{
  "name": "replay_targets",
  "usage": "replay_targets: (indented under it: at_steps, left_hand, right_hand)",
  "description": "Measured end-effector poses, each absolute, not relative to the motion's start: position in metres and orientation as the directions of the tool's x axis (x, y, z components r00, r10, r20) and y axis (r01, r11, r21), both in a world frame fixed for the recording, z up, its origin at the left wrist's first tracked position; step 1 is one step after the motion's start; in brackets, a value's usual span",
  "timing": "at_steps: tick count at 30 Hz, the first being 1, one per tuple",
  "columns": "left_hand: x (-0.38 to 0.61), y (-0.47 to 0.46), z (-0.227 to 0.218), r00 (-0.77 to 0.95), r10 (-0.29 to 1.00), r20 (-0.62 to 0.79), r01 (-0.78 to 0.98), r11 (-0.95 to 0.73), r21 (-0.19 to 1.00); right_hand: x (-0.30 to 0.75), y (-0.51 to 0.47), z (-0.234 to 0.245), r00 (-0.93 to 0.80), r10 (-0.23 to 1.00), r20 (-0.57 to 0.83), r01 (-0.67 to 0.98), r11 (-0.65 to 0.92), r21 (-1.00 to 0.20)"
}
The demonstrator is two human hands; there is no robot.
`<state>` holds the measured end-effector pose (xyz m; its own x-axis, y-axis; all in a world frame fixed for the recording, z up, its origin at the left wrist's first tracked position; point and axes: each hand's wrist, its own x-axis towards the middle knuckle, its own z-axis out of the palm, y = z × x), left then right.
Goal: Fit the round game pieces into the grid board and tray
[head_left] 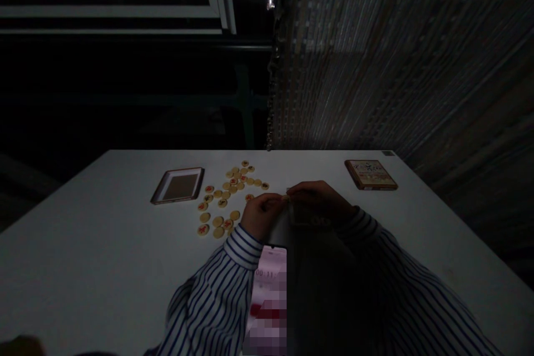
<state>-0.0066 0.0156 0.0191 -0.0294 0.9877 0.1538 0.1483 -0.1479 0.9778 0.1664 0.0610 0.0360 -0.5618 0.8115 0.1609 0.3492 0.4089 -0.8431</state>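
Note:
Both my hands meet over the middle of a white table (92, 256). My left hand (261, 214) is closed, its fingertips pinched round a small pale thing that I cannot make out. My right hand (319, 200) is closed too and touches the same spot from the right. Something pale and folded lies under the right hand, mostly hidden. Several round yellowish game discs (227, 200) with red or dark marks are scattered just left of my left hand. Both sleeves are white with blue stripes.
An open shallow box tray (178, 185) lies at the back left of the discs. A printed box lid (370, 174) lies at the back right. A lit phone (269, 300) rests between my forearms. A beaded curtain (375, 55) hangs behind the table.

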Motion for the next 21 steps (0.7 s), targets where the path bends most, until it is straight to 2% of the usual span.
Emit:
replay_targets:
  at_steps: [6, 11, 21]
  left_hand:
    - [0.0, 0.019, 0.017, 0.033, 0.989, 0.147, 0.187, -0.151, 0.971]
    - [0.003, 0.019, 0.008, 0.046, 0.993, 0.106, 0.145, -0.112, 0.983]
    - [0.002, 0.018, -0.005, 0.043, 0.992, 0.117, 0.281, -0.125, 0.952]
  right_hand:
    - [0.177, 0.059, 0.033, -0.568, 0.799, 0.196, 0.353, 0.452, -0.819]
    - [0.183, 0.058, 0.023, -0.611, 0.759, 0.223, 0.248, 0.451, -0.857]
    - [0.18, 0.055, 0.017, -0.555, 0.824, 0.11, 0.255, 0.294, -0.921]
